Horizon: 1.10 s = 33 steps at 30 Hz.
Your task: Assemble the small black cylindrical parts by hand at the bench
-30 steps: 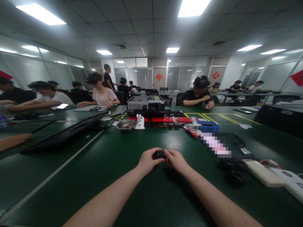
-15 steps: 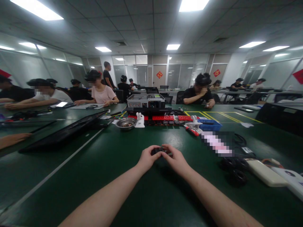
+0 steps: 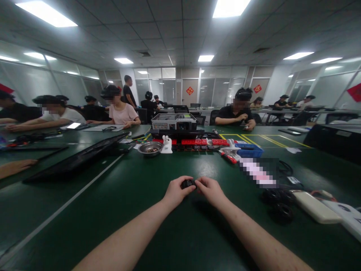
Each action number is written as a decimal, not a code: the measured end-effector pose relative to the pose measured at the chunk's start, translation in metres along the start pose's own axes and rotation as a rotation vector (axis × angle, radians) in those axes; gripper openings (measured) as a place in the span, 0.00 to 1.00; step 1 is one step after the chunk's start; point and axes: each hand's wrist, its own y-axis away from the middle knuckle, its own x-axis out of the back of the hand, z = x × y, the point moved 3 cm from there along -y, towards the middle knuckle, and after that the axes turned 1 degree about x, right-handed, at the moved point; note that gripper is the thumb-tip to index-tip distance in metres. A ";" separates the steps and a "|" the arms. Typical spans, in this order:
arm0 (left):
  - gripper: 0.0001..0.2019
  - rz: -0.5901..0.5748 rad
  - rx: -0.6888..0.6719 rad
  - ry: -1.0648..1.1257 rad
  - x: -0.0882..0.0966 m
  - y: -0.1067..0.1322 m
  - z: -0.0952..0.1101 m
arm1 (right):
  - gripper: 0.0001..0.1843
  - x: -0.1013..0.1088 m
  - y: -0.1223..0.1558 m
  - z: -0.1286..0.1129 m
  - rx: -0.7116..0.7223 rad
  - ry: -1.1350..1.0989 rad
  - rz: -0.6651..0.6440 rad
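Observation:
A small black blocky part (image 3: 188,183) is held above the green table in the middle of the view; its exact kind is too small to make out. My left hand (image 3: 177,191) grips it from the left, with the thumb in front and the fingers behind. The thumb and fingers of my right hand (image 3: 210,190) are pinched together at its right end. The fingers partly cover both ends of the part. Beyond my hands stand a metal bowl (image 3: 144,149) with small bits inside and a white stand (image 3: 167,145).
Behind lie red strips (image 3: 197,142) and an opened computer case (image 3: 174,122). A black monitor (image 3: 81,158) lies at left. To the right are a red-handled tool (image 3: 229,158), a blue bin (image 3: 249,150), black rings (image 3: 282,212) and a cream power bank (image 3: 317,207). Several people sit around.
My right hand has shifted slightly right and down, its fingers drawing back from over the black part to its right end. More of the part shows now. The person opposite has lowered a hand.

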 end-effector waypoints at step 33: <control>0.19 -0.001 0.143 0.306 -0.005 -0.007 -0.016 | 0.15 -0.006 -0.001 -0.001 -0.024 -0.185 -0.146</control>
